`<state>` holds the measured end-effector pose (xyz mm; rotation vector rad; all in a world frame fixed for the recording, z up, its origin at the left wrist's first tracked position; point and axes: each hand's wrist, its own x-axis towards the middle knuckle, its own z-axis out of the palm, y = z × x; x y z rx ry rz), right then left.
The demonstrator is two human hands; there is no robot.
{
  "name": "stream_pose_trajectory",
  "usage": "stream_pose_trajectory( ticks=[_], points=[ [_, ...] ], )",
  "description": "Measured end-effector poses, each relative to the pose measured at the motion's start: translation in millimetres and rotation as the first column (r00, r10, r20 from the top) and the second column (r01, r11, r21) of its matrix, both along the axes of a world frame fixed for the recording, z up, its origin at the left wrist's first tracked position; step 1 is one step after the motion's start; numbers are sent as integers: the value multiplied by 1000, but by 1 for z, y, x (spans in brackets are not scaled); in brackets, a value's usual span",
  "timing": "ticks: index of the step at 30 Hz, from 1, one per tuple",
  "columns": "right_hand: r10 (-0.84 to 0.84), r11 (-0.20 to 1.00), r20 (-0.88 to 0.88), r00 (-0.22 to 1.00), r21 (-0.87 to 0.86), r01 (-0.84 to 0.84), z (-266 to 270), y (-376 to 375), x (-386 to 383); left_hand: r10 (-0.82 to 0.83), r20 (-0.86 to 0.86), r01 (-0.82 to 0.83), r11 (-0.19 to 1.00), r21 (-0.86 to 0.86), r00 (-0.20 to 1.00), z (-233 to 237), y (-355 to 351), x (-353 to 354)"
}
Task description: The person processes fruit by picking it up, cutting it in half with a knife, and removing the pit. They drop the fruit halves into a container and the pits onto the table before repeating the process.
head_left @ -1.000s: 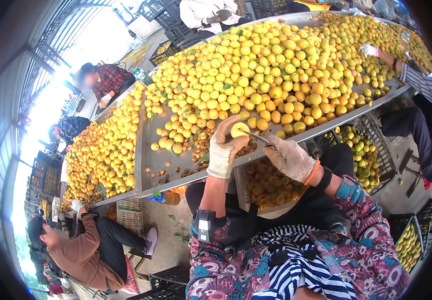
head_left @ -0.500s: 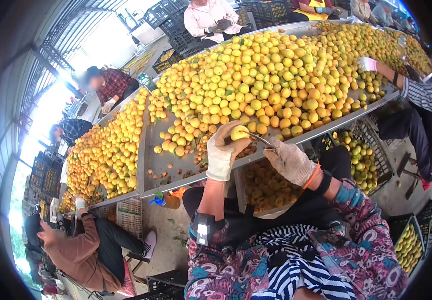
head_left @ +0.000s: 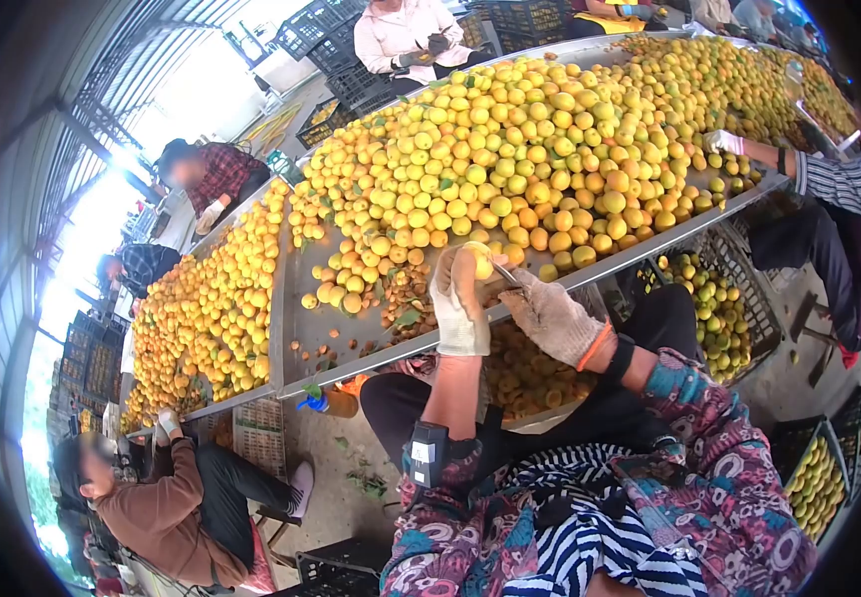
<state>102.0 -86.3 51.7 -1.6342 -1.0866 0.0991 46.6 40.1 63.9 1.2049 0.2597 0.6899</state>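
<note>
My left hand [head_left: 460, 303], in a white work glove, is closed around a yellow apricot-like fruit [head_left: 479, 260] over the table's near edge. My right hand [head_left: 554, 316], gloved too, grips a thin dark metal tool [head_left: 506, 274] whose tip reaches the fruit. The tool's handle is hidden in the fingers, so its exact kind cannot be made out. Just beyond both hands lies a big heap of yellow-orange fruits [head_left: 470, 179] on the metal table [head_left: 326, 244]. Small brown-orange scraps [head_left: 403, 298] are scattered left of my left hand.
Below the table's edge stand a crate of fruit [head_left: 530, 373] and another crate [head_left: 739, 289] to the right. Co-workers sit around the table, one in a brown top [head_left: 162, 507] at left. A blue-capped bottle [head_left: 331, 401] hangs near the edge; a black crate [head_left: 341, 569] is on the floor.
Both hands, with the fruit and tool, have shifted slightly; my left hand has turned more upright. A green leaf now shows among the scraps. The striped-sleeved co-worker's hand has moved slightly left.
</note>
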Motion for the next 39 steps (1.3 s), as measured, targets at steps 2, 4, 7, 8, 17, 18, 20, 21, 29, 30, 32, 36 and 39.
stream_pose_trajectory(
  ticks=[2,4,7,8,17,18,20,21,29,30,32,36,39],
  points=[
    [-26,988,-67,997,-156,15,-2,-1,0,-6,38,6,1000,-13,999,-9,-6,8],
    [-74,982,27,997,-175,77,-15,6,5,12,50,-2,980,-197,999,-14,-17,19],
    [-93,967,92,991,-228,112,-9,1,14,-29,89,49,971,-233,996,-22,-18,26],
    [-89,961,101,991,-251,112,-3,-3,17,-97,76,116,949,-293,992,-23,-15,27],
    [-99,960,109,989,-252,124,-1,-17,19,-56,14,56,998,5,998,-7,-19,25],
    [-110,957,109,988,-256,135,-1,-16,19,-59,7,59,998,22,998,-7,-20,25],
    [-140,944,132,981,-282,173,-1,-10,20,-72,53,81,979,-185,996,-16,-29,31],
    [-157,932,155,975,-305,199,0,-7,21,-72,76,91,953,-288,994,-21,-32,34],
    [-41,912,283,958,-381,152,-5,-7,35,-76,11,76,946,-316,997,-42,-16,36],
    [-35,918,280,959,-372,142,-4,-8,33,-69,18,72,955,-288,997,-43,-17,34],
    [-30,929,216,976,-355,107,-3,-4,30,-61,43,69,971,-227,997,-39,-19,35],
    [5,987,73,997,-160,7,-21,9,22,37,35,-25,954,-298,999,-25,-26,29],
    [66,996,-17,998,-62,-67,-27,14,16,84,94,-66,982,-179,992,-30,-24,25]
  ],
)
